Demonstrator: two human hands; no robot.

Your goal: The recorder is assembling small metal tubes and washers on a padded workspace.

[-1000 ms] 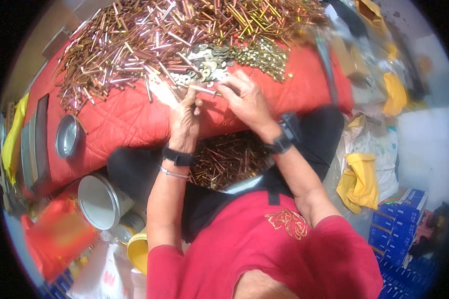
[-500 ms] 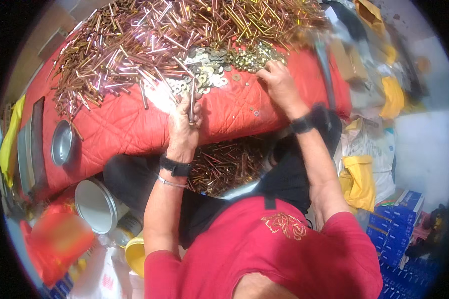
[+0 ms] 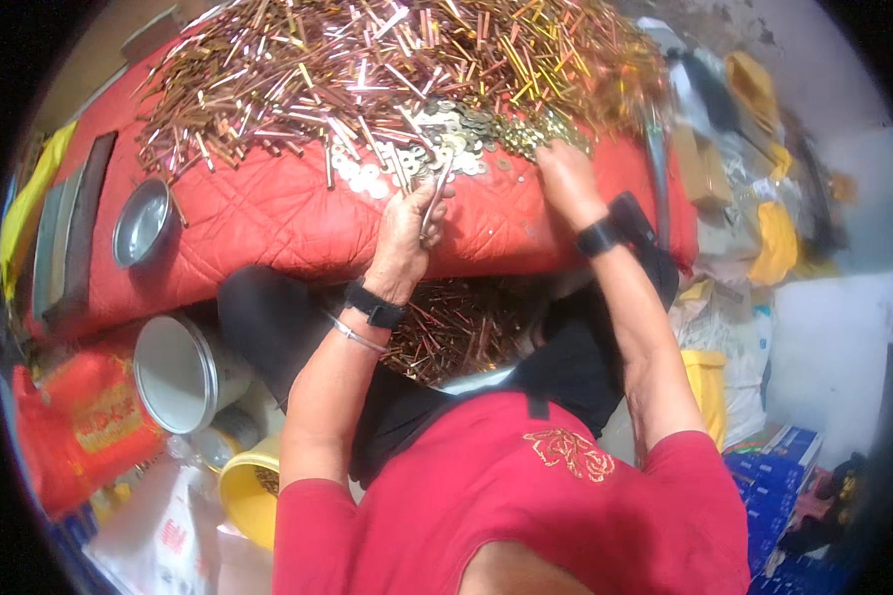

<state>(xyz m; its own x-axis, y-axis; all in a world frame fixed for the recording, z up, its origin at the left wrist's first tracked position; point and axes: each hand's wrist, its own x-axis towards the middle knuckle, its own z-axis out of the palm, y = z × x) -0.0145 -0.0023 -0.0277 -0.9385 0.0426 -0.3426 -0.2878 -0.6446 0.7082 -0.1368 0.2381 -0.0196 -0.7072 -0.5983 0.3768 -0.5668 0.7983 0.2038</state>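
My left hand (image 3: 403,236) is closed around a long metal bolt (image 3: 436,201), which stands up at a slant from the fingers. Just beyond it lie flat round washers (image 3: 456,134), some silvery and some dull grey. At the right, my right hand (image 3: 569,181) reaches to the near edge of a heap of small brass-coloured nuts (image 3: 523,137). Its fingers are drawn together, and whatever they pinch is hidden. A wide heap of long copper-coloured bolts (image 3: 298,84) covers the far side of the red quilted cover (image 3: 278,223).
At the left, a metal bowl (image 3: 143,220) sits on the cover. Below it stand a large round can (image 3: 174,377), a yellow bucket (image 3: 236,496) and a red bag (image 3: 79,431). More bolts (image 3: 456,332) lie between my legs. Blue boxes (image 3: 769,496) are stacked at the lower right.
My left hand has shifted right and slightly nearer with the bolt, which now leans more. My right hand remains at the nuts. The whole view has shifted a little.
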